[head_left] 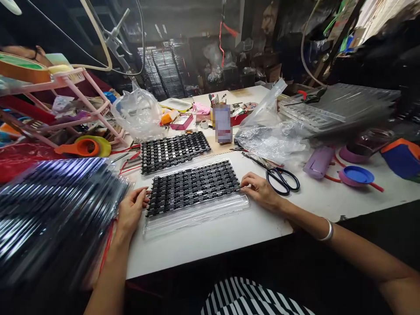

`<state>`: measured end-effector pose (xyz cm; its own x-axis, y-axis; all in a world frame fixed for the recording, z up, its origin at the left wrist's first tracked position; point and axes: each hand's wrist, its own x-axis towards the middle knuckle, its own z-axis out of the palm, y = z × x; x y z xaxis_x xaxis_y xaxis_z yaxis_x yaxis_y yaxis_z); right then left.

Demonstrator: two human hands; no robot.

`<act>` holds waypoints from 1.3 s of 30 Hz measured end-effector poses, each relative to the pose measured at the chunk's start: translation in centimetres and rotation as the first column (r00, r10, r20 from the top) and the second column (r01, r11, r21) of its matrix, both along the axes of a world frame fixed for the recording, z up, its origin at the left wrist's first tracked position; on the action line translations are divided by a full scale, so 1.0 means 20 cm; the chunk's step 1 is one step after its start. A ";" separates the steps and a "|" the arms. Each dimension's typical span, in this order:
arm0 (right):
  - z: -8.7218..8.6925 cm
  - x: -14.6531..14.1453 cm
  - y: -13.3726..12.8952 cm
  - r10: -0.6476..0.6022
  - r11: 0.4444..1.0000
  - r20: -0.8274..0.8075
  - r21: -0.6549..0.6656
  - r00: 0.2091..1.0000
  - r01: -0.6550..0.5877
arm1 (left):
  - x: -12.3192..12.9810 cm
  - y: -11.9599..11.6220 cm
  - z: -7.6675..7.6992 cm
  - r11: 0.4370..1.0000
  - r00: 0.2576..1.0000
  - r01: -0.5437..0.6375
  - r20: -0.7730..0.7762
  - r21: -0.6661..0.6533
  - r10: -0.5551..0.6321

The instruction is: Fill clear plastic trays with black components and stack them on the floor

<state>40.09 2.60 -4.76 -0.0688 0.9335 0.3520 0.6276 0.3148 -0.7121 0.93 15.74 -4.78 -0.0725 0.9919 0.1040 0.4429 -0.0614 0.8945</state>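
A clear plastic tray (pixel 197 214) lies on the table in front of me. Rows of narrow black strips with small pale marks (pixel 193 186) fill its far part, and clear grooves show along its near side. My left hand (pixel 131 210) is at the left end of the rows, thumb and fingers pinched at a black strip's end. At the opposite end, my right hand (pixel 260 190) pinches the tip of the nearest strip. Behind sits a second tray of similar black strips (pixel 175 151). Black-handled scissors (pixel 282 180) lie just beyond my right hand.
Stacked glossy dark trays (pixel 55 210) crowd the left side, below a pink rack (pixel 95 105) with tape rolls. Clear plastic bags (pixel 275 140), a purple case (pixel 319 162) and a blue-lidded round container (pixel 358 175) lie right. A phone-like upright object (pixel 223 124) stands behind.
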 end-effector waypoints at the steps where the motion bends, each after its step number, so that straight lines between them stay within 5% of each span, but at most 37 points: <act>1: -0.01 0.00 0.00 0.003 1.000 0.016 0.011 1.000 -0.003 | 0.00 0.00 0.00 1.000 1.000 0.000 -0.006 0.000 0.000; 9: 0.02 0.00 -0.06 -0.130 0.991 0.051 -0.009 0.990 0.131 | 0.00 0.01 0.00 0.998 0.996 0.059 -0.071 0.008 -0.058; 15: 0.17 -0.09 -0.04 -0.131 0.986 0.161 0.119 0.978 0.113 | -0.02 0.01 0.03 0.993 0.983 0.107 -0.155 0.055 -0.097; 20: 0.30 -0.28 0.32 0.033 0.982 0.383 0.161 0.923 -0.102 | 0.02 0.13 0.16 0.981 0.945 0.126 -0.319 0.147 -0.073; 27: 0.19 -0.56 0.97 0.100 0.989 0.592 0.030 0.800 -0.145 | 0.10 0.40 0.20 0.961 0.850 0.205 -0.520 0.185 -0.081; 34: 0.13 -0.62 1.09 0.158 0.976 0.699 -0.002 0.698 -0.219 | 0.30 0.55 0.15 0.870 0.632 0.482 -0.730 0.109 -0.258; 39: 0.12 -0.60 1.12 0.187 0.954 0.721 0.027 0.667 -0.297 | 0.36 0.57 0.10 0.812 0.526 0.576 -0.805 0.100 -0.274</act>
<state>28.19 25.10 -2.41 -0.5640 0.7960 0.2195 0.8114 0.5836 -0.0313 8.10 27.19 -2.78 0.5978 0.7713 0.2185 0.7576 -0.6327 0.1606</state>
